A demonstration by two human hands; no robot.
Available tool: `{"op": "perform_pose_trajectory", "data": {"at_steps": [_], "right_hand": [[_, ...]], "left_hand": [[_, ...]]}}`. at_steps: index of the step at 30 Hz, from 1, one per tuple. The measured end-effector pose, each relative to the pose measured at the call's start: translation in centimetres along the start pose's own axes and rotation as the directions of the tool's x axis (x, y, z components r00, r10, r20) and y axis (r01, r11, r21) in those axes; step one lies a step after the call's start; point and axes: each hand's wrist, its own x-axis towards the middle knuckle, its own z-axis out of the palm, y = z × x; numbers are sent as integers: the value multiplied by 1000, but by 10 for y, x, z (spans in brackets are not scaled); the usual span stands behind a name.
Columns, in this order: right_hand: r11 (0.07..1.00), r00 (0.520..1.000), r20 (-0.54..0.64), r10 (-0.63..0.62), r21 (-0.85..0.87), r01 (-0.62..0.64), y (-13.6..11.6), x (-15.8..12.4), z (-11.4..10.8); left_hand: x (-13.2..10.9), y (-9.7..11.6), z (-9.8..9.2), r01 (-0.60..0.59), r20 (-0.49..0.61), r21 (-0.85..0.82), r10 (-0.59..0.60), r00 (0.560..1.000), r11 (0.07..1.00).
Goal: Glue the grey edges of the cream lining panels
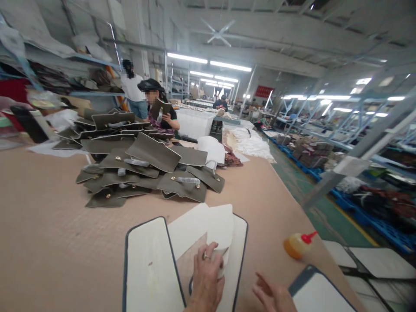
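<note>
The left hand [207, 275] is bent over a white sheet [220, 223] at about 6 o'clock in the view, on the brown desk [52, 229]. Its fingers are half curled at the sheet's near edge, which lifts and bends there — blur and the hand's own back hide the fingertips, so I cannot tell whether they truly grip it. The right hand [274, 294], at about 5 o'clock, has its fingers loosely spread, with nothing seen in them.

The step in hand looks like handling this sheet over the pale board [239, 247] beneath; I judge that moving it cleanly calls for a sure hold on the bent edge and for keeping its far end flat.

The sheet points towards 12 o'clock, its long axis seemingly running 12 to 6, though its near end is covered. A second sheet [185, 227] fans out towards 11 o'clock. The left board [151, 260] lies with its long axis roughly 11 to 5.

Near the right hand, towards its 1 o'clock, stands a glue bottle [294, 248] — its red nozzle points to 2 o'clock. A heap of dark flaps [152, 154] lies towards 11 o'clock.
</note>
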Motion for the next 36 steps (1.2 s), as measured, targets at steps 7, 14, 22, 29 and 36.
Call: {"op": "perform_pose_trajectory", "data": {"at_steps": [7,14,22,29,36], "right_hand": [[892,952,285,111,394,-222,-35,15,52],[853,948,316,33,486,-192,-48,20,52],[867,950,311,29,465,-179,-61,21,48],[835,928,362,90,481,-268,-63,14,50],[875,956,259,138,421,-240,-53,20,53]], "left_hand": [[-11,3,27,-82,-44,93,86,995,992],[-5,-1,19,-3,69,31,1,998,1000],[22,-1,-41,294,432,-156,-203,879,943],[27,12,-51,260,518,-99,-174,838,960],[22,-6,-28,90,381,-183,-13,925,979]]}}
